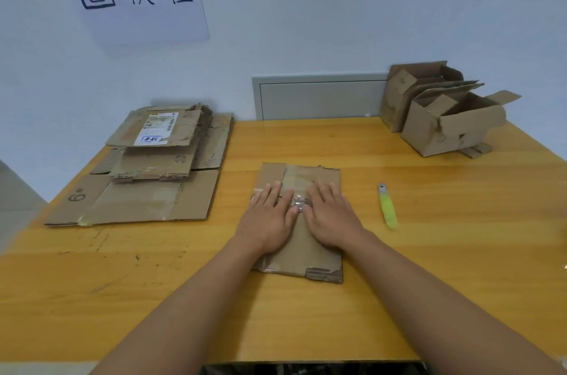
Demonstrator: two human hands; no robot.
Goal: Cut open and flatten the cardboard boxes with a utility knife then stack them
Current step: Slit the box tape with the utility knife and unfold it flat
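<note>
Now both palms, left hand [270, 218] and right hand [333, 218], flat on flattened box [302, 249].

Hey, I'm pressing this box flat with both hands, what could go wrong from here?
The utility knife lies loose beside your right hand; a sweep could hit it, and I can't tell whether its blade is out. The flattened box may spring back once your left hand lifts. The stack looks uneven, so another piece could slide.
</note>
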